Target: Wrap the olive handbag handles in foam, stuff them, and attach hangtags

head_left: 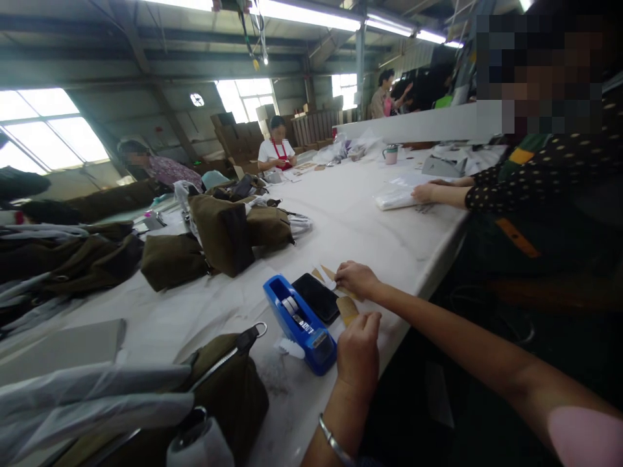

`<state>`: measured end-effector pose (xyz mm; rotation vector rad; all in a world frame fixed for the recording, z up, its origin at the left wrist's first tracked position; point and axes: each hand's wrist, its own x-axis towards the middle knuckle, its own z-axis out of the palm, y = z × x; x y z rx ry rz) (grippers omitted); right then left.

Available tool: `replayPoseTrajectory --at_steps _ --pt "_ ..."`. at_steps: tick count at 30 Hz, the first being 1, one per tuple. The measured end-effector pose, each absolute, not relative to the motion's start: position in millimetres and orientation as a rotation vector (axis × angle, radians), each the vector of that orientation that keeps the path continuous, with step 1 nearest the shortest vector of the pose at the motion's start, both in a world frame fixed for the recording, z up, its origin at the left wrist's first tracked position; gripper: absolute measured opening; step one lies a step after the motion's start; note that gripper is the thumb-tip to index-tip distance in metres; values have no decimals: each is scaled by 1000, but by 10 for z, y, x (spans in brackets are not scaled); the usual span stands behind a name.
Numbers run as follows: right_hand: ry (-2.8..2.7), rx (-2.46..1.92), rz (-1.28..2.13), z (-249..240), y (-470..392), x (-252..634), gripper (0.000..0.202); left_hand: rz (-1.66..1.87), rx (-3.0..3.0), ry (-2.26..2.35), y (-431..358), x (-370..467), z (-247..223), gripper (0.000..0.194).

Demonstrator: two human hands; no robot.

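Nearest to us, at the lower left, an olive bag [246, 383] lies on the surface [350, 220], its handles [92, 395] wrapped in white. To its right is our left hand [359, 350], with a bracelet [329, 438] at the wrist. The grip of this hand pinches a tan tag [347, 309] between thumb and fingers; the tag sticks out beyond the fingertips, on the far side of the hand, and leans a little to the left.

Just left of the hand we see a blue dispenser [317, 360] with a tape roll [291, 305], and close beside it a black phone [314, 295]. Our right hand [359, 280] is farther out than the tag. Its fingers are bent down to some loose tags [328, 272], which lie at the fingertips, near the phone. Whether this grip pinches one or only touches, we cannot tell.

Beyond, more olive bags [221, 237] are heaped at the left, and at the right a co-worker's hand [428, 192] touches a clear packet [392, 199]. Farther stand a mug [390, 154], then a person in a red apron [281, 150].
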<state>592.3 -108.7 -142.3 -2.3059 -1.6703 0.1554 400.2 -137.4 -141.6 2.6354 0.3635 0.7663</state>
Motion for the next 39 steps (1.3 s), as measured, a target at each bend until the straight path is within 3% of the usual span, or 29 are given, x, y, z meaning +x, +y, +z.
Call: replayPoseTrajectory --at_steps 6,12,17,23,27,34,39 --pt "-1576 -2214 139 -1370 -1066 5978 12 821 2524 364 -1334 3970 -1406 39" --pt "-1309 -1992 97 -1041 -1434 5689 40 963 2076 281 -1385 3686 -996 30" --pt "-1277 -1312 806 -709 -1994 5075 65 964 1515 453 -1416 3234 -448 13" --pt "-1048 -1110 1171 -684 -2246 4367 39 1033 1436 629 -1416 2601 -245 14" --pt "-1007 -1251 1154 -748 -2264 4087 46 1222 1277 719 -1454 2138 -280 14" --pt "-1368 -1377 900 -662 -2240 3645 33 1264 1258 911 -1622 1414 -463 16" --pt "-1498 -1418 460 -428 -2046 3258 25 1496 1423 1209 -1328 862 -513 29"
